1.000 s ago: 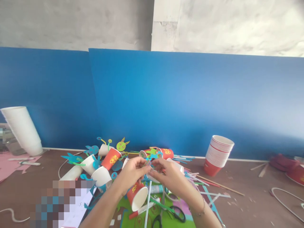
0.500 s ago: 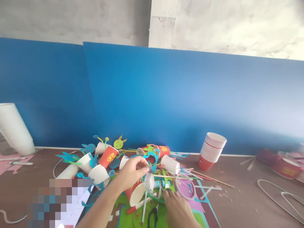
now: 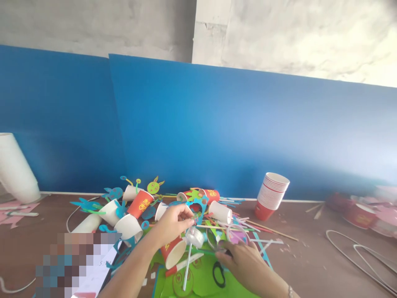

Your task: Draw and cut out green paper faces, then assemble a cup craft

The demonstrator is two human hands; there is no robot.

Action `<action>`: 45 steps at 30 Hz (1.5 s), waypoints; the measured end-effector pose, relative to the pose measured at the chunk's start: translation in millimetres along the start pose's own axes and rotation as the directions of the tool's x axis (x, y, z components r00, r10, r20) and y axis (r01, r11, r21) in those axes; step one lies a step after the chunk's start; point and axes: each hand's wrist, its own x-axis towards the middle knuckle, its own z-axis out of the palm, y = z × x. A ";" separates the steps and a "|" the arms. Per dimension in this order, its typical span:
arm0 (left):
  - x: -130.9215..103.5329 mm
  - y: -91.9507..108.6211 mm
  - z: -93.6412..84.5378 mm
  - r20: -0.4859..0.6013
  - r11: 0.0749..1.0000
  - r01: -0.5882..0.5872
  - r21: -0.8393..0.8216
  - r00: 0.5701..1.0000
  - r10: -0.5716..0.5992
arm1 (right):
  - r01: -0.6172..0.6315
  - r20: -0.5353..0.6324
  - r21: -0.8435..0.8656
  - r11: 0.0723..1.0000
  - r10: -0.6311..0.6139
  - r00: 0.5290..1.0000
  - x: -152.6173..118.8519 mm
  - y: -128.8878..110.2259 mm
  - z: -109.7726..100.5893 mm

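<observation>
My left hand (image 3: 178,220) is pinched closed above the pile; a small greenish bit shows at its fingertips, too small to name. Just below those fingers is a clear tape roll (image 3: 195,237), with a white straw (image 3: 187,269) slanting down from it. A red paper cup (image 3: 175,252) lies tipped under my left wrist. My right hand (image 3: 240,256) is closed on a pair of scissors (image 3: 219,275); one black handle loop shows, the other is partly hidden by my fingers. A red-capped marker (image 3: 182,265) lies on green paper (image 3: 201,285) between the hands.
Tipped paper cups (image 3: 128,227) and blue paper cutouts (image 3: 114,193) crowd the left. A second tape roll (image 3: 237,236) lies by my right hand, among sticks and straws. Stacked cups (image 3: 271,196) stand at the back right, before a blue panel (image 3: 198,124). A white cable (image 3: 356,248) loops at right.
My right hand has moved right and come round the scissors, whose handle has shifted right with it. The tape roll below my left hand has tilted. My left hand stays pinched.
</observation>
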 end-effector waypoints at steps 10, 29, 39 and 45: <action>-1.1 -3.5 -3.2 0.015 0.989 -0.060 0.133 0.998 0.059 | -0.116 0.128 -0.049 0.992 0.122 0.984 -14.5 35.1 -48.6; -17.7 19.6 2.8 0.085 0.937 -0.203 0.284 0.979 0.186 | 0.299 0.047 0.167 0.939 -0.311 0.949 8.3 -11.7 -59.7; -19.9 24.1 3.4 0.101 0.943 -0.177 0.280 0.983 0.155 | 0.321 0.070 0.163 0.933 -0.335 0.939 7.7 -12.8 -61.4; -10.6 13.1 1.8 -0.007 0.976 -0.128 0.175 0.991 0.131 | 0.248 0.067 0.076 0.966 -0.253 0.965 7.1 -3.1 -55.9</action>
